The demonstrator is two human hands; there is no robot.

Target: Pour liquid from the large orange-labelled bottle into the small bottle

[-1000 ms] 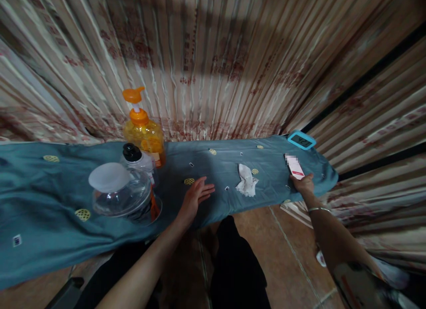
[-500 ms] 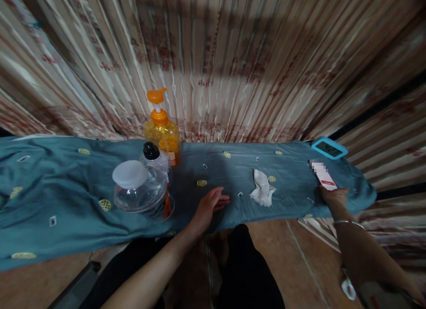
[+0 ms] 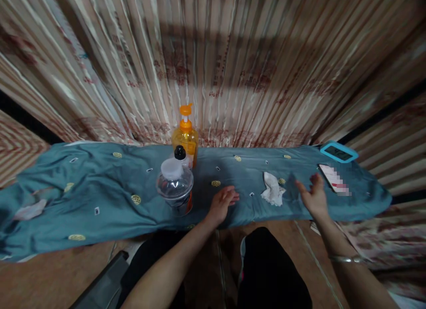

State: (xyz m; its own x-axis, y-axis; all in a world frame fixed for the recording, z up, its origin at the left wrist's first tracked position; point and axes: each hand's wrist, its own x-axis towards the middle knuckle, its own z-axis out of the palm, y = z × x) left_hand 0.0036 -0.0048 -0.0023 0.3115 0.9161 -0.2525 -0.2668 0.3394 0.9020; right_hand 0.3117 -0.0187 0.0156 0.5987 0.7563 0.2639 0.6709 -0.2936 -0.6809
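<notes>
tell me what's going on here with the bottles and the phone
A person has both hands at a teal cloth, and neither holds anything. The right hand is open between a crumpled white tissue and a phone, which lies near a blue-framed clock. The left hand is between the tissue and a cluster: a clear container with a white lid in front, a black-capped bottle, and an orange pump bottle behind.

Head-worn cam, single view: sits above the wearer's black-trousered knees [image 3: 271,269], facing forward and down across the long tabletop in teal patterned cloth [image 3: 116,202] to the pleated beige curtain with red floral print [image 3: 206,47]. Near range, wide framing; bare left hand [image 3: 223,205] and bare right hand [image 3: 313,197] below mid-height.
</notes>
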